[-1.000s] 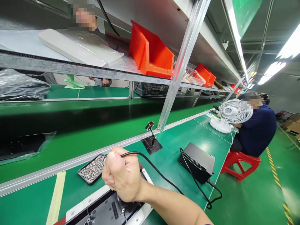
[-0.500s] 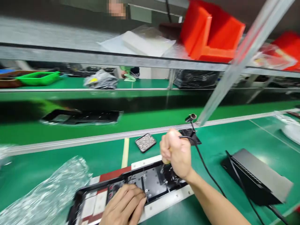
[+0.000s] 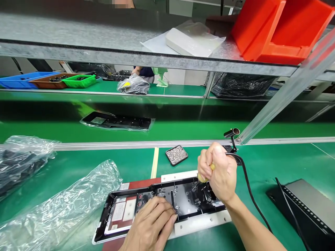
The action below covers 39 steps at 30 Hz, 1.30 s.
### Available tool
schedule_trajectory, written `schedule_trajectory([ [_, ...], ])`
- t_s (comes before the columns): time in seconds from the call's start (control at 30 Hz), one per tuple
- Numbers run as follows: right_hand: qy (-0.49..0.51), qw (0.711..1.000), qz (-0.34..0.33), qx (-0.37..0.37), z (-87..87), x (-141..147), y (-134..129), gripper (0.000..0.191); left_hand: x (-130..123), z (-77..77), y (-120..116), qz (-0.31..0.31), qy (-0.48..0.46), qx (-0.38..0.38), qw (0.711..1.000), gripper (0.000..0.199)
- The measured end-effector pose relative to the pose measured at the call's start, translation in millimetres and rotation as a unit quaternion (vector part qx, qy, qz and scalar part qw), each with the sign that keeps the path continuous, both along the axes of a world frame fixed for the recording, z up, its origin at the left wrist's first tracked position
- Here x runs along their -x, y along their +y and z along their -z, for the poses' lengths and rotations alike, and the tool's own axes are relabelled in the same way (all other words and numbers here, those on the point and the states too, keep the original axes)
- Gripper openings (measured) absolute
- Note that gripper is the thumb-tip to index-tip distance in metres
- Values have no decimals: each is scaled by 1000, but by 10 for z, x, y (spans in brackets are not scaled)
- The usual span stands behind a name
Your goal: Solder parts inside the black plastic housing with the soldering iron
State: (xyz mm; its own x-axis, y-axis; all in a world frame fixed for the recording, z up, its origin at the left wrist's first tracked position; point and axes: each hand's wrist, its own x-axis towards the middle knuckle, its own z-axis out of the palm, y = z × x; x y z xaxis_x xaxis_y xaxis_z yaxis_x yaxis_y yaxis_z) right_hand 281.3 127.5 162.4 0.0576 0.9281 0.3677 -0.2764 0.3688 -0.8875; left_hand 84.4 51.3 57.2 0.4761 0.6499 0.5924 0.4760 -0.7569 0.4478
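A long black plastic housing [image 3: 183, 200] lies open side up on a red and white fixture [image 3: 199, 222]. My left hand [image 3: 154, 221] rests over the middle of the housing, its fingers bent and pressed together at the near edge; what they hold, if anything, is hidden. Over the right part of the housing, my right hand [image 3: 218, 170] is wrapped round a yellow-handled tool [image 3: 203, 177], held upright with its lower end towards the housing. A black cable [image 3: 248, 184] runs from the top of this fist down to the right.
Behind the housing sits a small black tray of screws [image 3: 177, 155]. Plastic bags [image 3: 65, 198] lie left, a black and grey device [image 3: 306, 205] right. A metal post [image 3: 282, 90] and a shelf [image 3: 131, 57] with a red bin [image 3: 277, 35] stand ahead. A person is partly visible behind.
The view has shifted left and sharpened, so the bench items appear farther right. My right hand still grips the tool over the housing, and my left hand still rests on it.
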Motion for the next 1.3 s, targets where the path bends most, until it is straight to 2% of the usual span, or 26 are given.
schedule_trajectory([
  [0.4, 32, 999, 9, 39, -36, -2, -6, 50, -10, -13, -4, 6, -13, 9, 1000, 16],
  [1.3, 29, 999, 21, 33, -34, 39, -50, 50, -9, -3, -21, -6, 0, 9, 1000, 18],
])
